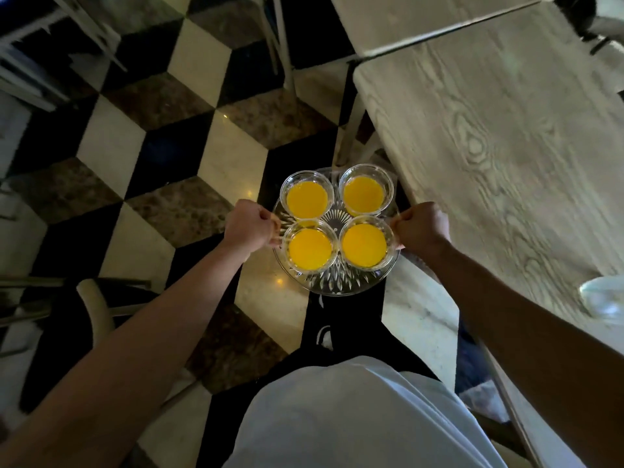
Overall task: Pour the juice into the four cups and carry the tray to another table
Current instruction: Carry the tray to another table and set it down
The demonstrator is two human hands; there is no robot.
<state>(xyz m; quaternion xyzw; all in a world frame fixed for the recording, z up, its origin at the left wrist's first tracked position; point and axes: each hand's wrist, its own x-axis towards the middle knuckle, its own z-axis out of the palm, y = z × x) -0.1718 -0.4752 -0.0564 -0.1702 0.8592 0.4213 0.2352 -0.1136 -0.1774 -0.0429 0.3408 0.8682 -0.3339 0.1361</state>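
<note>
**Glass tray with four filled cups held over the chequered floor**

Nearest the lens, a pale grey-white shirt (354,417) fills the bottom of the head view, with dark trousers and a black shoe with white marks (324,332) below it. Two bare forearms reach forward from either side of the shirt.

Between them, the round clear cut-glass tray (337,282) hangs in the air over the floor, level or close to it. The left hand (250,228) grips the tray's left rim, fingers curled into a fist around the edge. The right hand (422,228) grips the right rim in the same manner, fingers curled tight with the thumb on top.

Four clear glass cups stand on the tray in a square, their rims touching or nearly touching one another. Each holds bright orange-yellow juice. The far-left cup (306,195) and far-right cup (366,190) sit toward the tray's far edge; the near-left cup (310,246) and near-right cup (364,243) sit just inside the two hands. The juice surfaces look flat.

Below lies a floor of black, cream and brown marbled tiles (152,140) laid in a cube pattern. To the right, just beside the tray, stands a pale wood-grain table (506,130) on white legs. A blurred clear object (604,298) sits at that table's near right edge; I cannot tell what it is. A second pale tabletop (422,15) lies beyond. A cream chair back (98,309) shows at lower left.
</note>
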